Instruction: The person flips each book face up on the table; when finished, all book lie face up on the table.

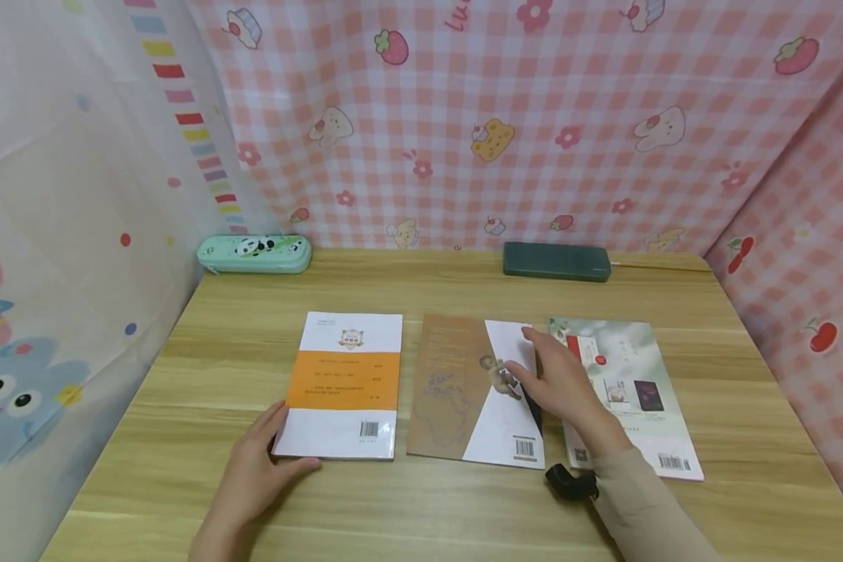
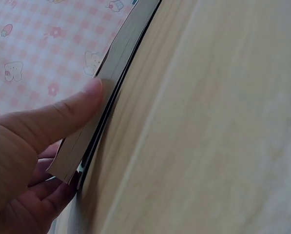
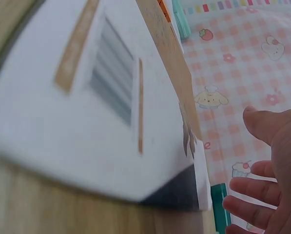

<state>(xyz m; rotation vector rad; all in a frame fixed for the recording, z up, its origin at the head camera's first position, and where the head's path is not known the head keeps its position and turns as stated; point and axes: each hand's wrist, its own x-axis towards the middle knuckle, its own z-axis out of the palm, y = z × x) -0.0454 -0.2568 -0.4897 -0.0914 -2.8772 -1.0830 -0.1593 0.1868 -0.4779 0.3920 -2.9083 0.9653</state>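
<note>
Three books lie side by side on a wooden table (image 1: 464,507). My left hand (image 1: 275,449) holds the lower left corner of the orange and white book (image 1: 347,382). In the left wrist view its thumb (image 2: 82,105) presses on the page edge of the orange and white book (image 2: 113,63) and the fingers (image 2: 52,195) curl under the corner. My right hand (image 1: 534,363) hovers over the right edge of the brown and white middle book (image 1: 464,390), fingers loosely extended. In the right wrist view the right hand (image 3: 255,156) is open, just apart from the middle book (image 3: 87,97).
A pale green book (image 1: 625,382) lies right of my right hand. A mint panda pencil case (image 1: 254,254) and a dark green box (image 1: 556,261) sit along the table's back edge. Pink checked cloth walls close in the back and right; a white printed sheet hangs at the left.
</note>
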